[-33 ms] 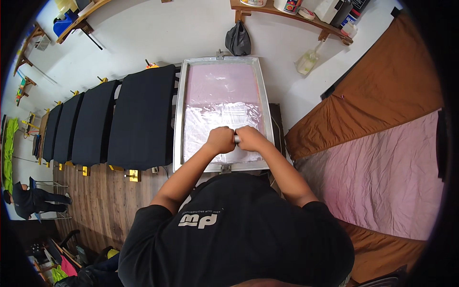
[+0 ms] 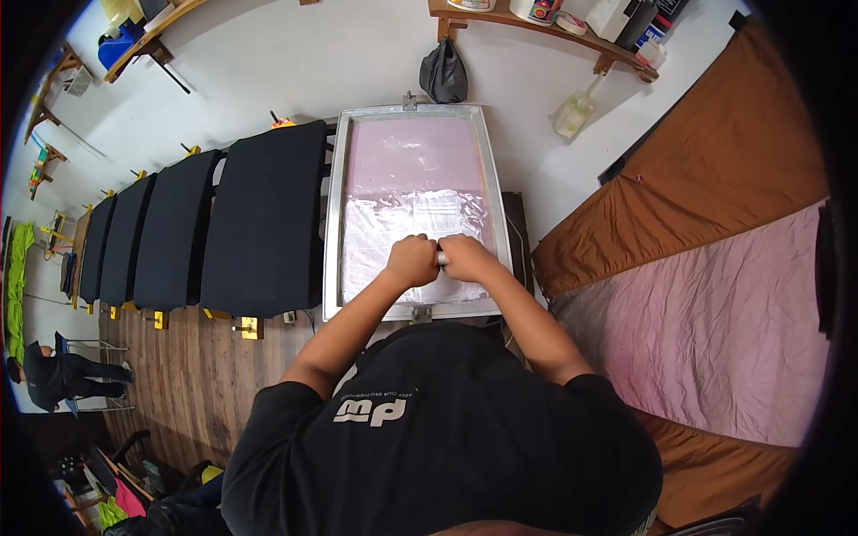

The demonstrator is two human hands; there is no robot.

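A screen-printing frame (image 2: 335,223) with a silver metal rim lies in front of me. Its mesh (image 2: 411,156) is pinkish in the far half and smeared with white ink (image 2: 384,223) in the near half. Over the near part of the mesh, my left hand (image 2: 413,260) is closed round a squeegee (image 2: 441,258). My right hand (image 2: 467,259) grips the same tool close beside it, knuckles up. Only a short bit of its grey handle shows between my fists; the blade is hidden.
Black cloth-covered boards (image 2: 265,219) stand in a row to the left, with yellow clamps (image 2: 251,328) at their ends. Brown and pink fabric (image 2: 706,313) hangs at the right. A black bag (image 2: 444,71) hangs beneath a shelf (image 2: 572,40) of containers. Another person (image 2: 71,375) is at far left.
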